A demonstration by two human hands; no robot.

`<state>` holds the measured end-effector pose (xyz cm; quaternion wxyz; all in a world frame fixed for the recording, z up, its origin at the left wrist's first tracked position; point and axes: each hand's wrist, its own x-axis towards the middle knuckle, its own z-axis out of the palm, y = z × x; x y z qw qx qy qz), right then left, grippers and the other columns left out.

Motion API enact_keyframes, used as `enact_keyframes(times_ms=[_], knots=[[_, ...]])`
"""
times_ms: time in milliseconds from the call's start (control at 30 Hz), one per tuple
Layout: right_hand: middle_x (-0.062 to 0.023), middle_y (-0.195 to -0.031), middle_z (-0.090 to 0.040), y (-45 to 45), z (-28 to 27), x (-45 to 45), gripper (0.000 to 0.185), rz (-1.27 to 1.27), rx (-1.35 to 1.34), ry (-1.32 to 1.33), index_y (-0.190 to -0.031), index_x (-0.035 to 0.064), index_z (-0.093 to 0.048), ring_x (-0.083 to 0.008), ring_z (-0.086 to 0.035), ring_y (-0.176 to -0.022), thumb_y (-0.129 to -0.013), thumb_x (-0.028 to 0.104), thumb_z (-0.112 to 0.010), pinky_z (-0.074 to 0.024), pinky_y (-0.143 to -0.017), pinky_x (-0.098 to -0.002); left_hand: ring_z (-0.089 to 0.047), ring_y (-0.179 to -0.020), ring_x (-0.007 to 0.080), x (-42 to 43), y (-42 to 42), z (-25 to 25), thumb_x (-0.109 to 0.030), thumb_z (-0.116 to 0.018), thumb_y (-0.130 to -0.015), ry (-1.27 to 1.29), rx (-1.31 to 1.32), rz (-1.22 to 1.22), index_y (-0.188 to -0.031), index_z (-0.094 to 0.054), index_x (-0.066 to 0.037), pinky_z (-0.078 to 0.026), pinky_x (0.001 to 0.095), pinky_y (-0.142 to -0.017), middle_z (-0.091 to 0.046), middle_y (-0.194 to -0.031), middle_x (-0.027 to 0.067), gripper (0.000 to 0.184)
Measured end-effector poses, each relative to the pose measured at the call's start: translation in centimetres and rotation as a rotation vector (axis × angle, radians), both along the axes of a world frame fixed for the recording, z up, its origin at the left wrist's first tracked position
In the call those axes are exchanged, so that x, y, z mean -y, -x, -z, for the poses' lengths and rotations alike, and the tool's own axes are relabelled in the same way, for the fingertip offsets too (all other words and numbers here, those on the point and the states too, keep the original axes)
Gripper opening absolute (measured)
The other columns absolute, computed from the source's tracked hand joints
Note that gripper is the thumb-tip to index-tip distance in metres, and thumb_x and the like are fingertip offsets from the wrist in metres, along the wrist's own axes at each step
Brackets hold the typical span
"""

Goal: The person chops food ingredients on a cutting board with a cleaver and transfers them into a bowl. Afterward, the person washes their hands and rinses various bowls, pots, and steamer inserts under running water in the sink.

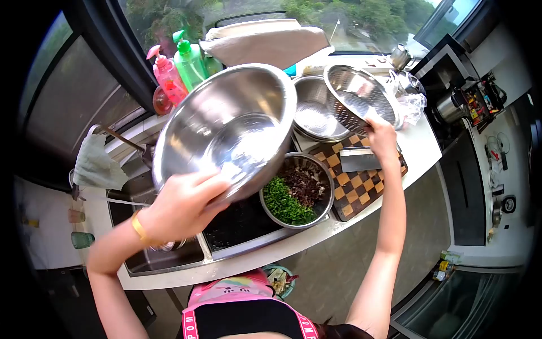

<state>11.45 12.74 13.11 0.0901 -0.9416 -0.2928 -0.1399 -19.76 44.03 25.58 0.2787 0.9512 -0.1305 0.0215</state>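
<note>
My left hand (189, 206) grips the near rim of a large steel bowl (189, 121), raised and tilted over the sink, its shiny inside showing. My right hand (381, 135) holds a perforated steel colander (353, 90) by its near rim, above the back of the counter. Beside the colander rests another steel basin (316, 110). Between my arms, a steel bowl holds chopped green leaves (285, 203) and dark chopped pieces (307, 183). A cleaver (358, 163) lies on the checkered cutting board (353, 192).
The sink (164, 260) is at the left, with a cloth (99, 161) hanging beside it. Pink (169, 76) and green (189, 62) pump bottles stand by the window. A waste bin (279, 279) sits below the counter edge. Pots stand at the right.
</note>
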Motion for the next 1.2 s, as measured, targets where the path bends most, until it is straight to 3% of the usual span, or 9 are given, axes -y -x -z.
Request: enact_keyframes(times_ms=[233, 433, 633, 700, 800, 967, 1000, 1100, 1200], knots=[[-0.0178, -0.091, -0.062, 5.0, -6.7, 7.6, 0.017, 0.093, 0.112, -0.170, -0.094, -0.0016, -0.060, -0.0362, -0.059, -0.084, -0.078, -0.003, -0.057, -0.0457, -0.072, -0.0401, -0.060, -0.076, 0.0342, 5.7, -16.8, 9.1, -0.004, -0.064, -0.074, -0.091, 0.191, 0.158, -0.100, -0.051, -0.005, -0.050, 0.0420, -0.062, -0.055, -0.090, 0.0126, 0.029], [-0.0160, -0.082, -0.059, 7.9, -7.1, 10.8, 0.017, 0.086, 0.194, -0.110, -0.091, -0.0013, -0.058, -0.0352, -0.057, -0.079, -0.074, -0.006, -0.058, -0.0439, -0.072, -0.0404, -0.063, -0.080, 0.0316, 10.0, -28.7, 18.1, -0.006, -0.055, -0.080, -0.303, 0.302, 0.124, -0.105, -0.054, -0.008, -0.049, 0.0431, -0.067, -0.058, -0.090, 0.0125, 0.025], [-0.0134, -0.082, -0.059, 7.8, -5.7, 8.1, 0.015, 0.014, 0.098, -0.156, -0.089, 0.0012, -0.059, -0.0332, -0.056, -0.079, -0.075, -0.003, -0.058, -0.0428, -0.072, -0.0387, -0.063, -0.083, 0.0297, 9.1, -30.4, 24.1, -0.010, -0.051, -0.083, -0.362, 0.204, 0.147, -0.101, -0.057, -0.011, -0.049, 0.0410, -0.070, -0.060, -0.087, 0.0117, 0.018], [-0.0112, -0.085, -0.062, 6.8, -4.9, 6.1, 0.015, -0.016, 0.065, -0.143, -0.090, 0.0033, -0.060, -0.0313, -0.058, -0.081, -0.075, -0.001, -0.058, -0.0430, -0.073, -0.0381, -0.061, -0.088, 0.0300, 8.2, -29.1, 23.5, -0.022, -0.059, -0.083, -0.223, 0.017, 0.196, -0.101, -0.059, -0.009, -0.047, 0.0386, -0.077, -0.062, -0.090, 0.0117, 0.022], [-0.0108, -0.088, -0.064, 3.9, -1.4, 2.5, 0.017, -0.129, 0.076, -0.184, -0.093, 0.0063, -0.062, -0.0320, -0.059, -0.081, -0.077, 0.003, -0.060, -0.0449, -0.073, -0.0393, -0.058, -0.093, 0.0307, 7.0, -25.7, 22.2, -0.029, -0.065, -0.080, -0.071, 0.095, 0.156, -0.103, -0.059, -0.006, -0.044, 0.0396, -0.086, -0.062, -0.095, 0.0120, 0.032], [-0.0148, -0.080, -0.063, 1.4, 4.3, -4.6, 0.013, -0.118, 0.054, -0.151, -0.092, 0.0095, -0.062, -0.0343, -0.060, -0.073, -0.079, 0.009, -0.062, -0.0468, -0.068, -0.0427, -0.059, -0.094, 0.0303, 2.5, -11.7, 17.7, -0.015, -0.059, -0.087, 0.401, 0.152, 0.033, -0.101, -0.058, -0.003, -0.046, 0.0383, -0.083, -0.063, -0.100, 0.0131, 0.019], [-0.0149, -0.080, -0.063, 1.2, 5.2, -5.8, 0.012, -0.124, 0.043, -0.153, -0.091, 0.0100, -0.062, -0.0346, -0.060, -0.073, -0.079, 0.009, -0.062, -0.0469, -0.067, -0.0434, -0.060, -0.087, 0.0321, 1.1, -7.9, 17.0, -0.017, -0.059, -0.087, 0.380, 0.155, -0.056, -0.097, -0.058, -0.003, -0.048, 0.0388, -0.076, -0.063, -0.093, 0.0140, 0.017], [-0.0152, -0.081, -0.063, 0.5, 8.2, -8.1, 0.012, -0.138, 0.037, -0.199, -0.090, 0.0103, -0.063, -0.0357, -0.061, -0.075, -0.079, 0.008, -0.061, -0.0474, -0.067, -0.0440, -0.062, -0.090, 0.0294, -3.8, 3.7, 18.5, -0.014, -0.062, -0.084, 0.265, 0.059, -0.360, -0.097, -0.063, -0.003, -0.049, 0.0359, -0.078, -0.065, -0.095, 0.0125, 0.016], [-0.0159, -0.084, -0.063, -0.5, 10.1, -9.1, 0.011, -0.065, -0.080, -0.132, -0.090, 0.0087, -0.062, -0.0380, -0.061, -0.078, -0.081, 0.009, -0.055, -0.0467, -0.067, -0.0460, -0.065, -0.082, 0.0225, -7.6, 15.2, 21.8, -0.005, -0.057, -0.085, 0.433, -0.079, -0.848, -0.096, -0.063, -0.001, -0.051, 0.0308, -0.075, -0.067, -0.087, 0.0115, 0.013]])
